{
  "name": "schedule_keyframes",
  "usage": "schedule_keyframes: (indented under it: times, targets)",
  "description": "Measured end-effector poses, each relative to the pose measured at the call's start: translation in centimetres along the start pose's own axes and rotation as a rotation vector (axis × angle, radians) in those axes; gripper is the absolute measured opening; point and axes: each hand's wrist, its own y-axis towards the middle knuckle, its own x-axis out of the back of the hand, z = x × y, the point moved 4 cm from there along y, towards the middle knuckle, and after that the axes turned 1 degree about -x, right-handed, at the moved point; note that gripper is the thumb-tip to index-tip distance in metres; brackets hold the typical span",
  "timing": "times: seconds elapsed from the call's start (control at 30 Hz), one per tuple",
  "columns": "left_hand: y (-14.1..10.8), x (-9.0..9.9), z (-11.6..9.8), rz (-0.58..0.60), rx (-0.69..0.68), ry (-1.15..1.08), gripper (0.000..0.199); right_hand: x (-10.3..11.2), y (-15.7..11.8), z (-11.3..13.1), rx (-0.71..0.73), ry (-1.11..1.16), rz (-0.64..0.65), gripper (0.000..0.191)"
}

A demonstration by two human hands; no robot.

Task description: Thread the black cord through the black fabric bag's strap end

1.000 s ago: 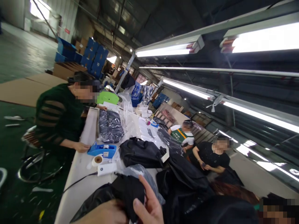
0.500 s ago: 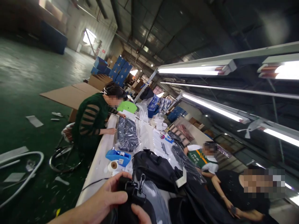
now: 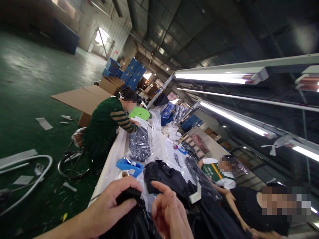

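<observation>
At the bottom of the head view, my left hand [image 3: 109,207] is wrapped around the upper end of a black bag [image 3: 132,220], thumb on the near side and fingers over the top. Beside it, to the right, my right hand [image 3: 170,210] is raised with the index finger stretched out and the other fingers partly curled. I see nothing held in it. Whether it touches the bag cannot be made out. Just beyond both hands, a heap of black fabric [image 3: 169,176] lies on the table with a white tag [image 3: 195,194] on it.
A blue tape dispenser [image 3: 129,166] and a tape roll [image 3: 123,174] sit near the table's left edge. Farther along lies a plastic-wrapped dark package [image 3: 139,144], where a co-worker in green [image 3: 103,126] leans in. Two other people are at the right. Lamps hang overhead.
My right hand has risen from the bag's lower part, its index finger now extended. The bag's metal clip and buckle are no longer plainly visible. The co-worker in green has leaned farther over the table.
</observation>
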Motion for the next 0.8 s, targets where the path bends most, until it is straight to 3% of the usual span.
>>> schedule_keyframes:
  times: [0.1, 0.27, 0.47, 0.57, 0.67, 0.8]
  targets:
    - [-0.3, 0.0, -0.3, 0.006, -0.082, 0.127, 0.026, -1.6, -0.2, -0.6, -0.055, 0.089, 0.143, 0.084]
    - [-0.4, 0.1, 0.4, -0.101, -0.128, 0.201, 0.021, -2.2, -1.1, -3.6, -0.149, 0.063, 0.211, 0.076]
    - [0.1, -0.7, 0.5, -0.184, -0.074, 0.208, 0.017, -4.5, -1.3, -5.4, -0.071, -0.243, 0.052, 0.036]
    - [0.4, -0.9, 0.4, -0.161, -0.107, 0.244, 0.019, -4.2, -1.3, -5.7, -0.009, -0.336, -0.024, 0.039]
    - [0.6, -0.7, 0.5, -0.069, -0.124, 0.304, 0.021, -2.5, -1.4, -5.8, 0.056, -0.428, -0.102, 0.054]
    - [0.5, -0.9, 0.5, 0.201, -0.112, 0.408, 0.032, -0.9, -1.4, -6.2, 0.0, -0.435, -0.104, 0.06]
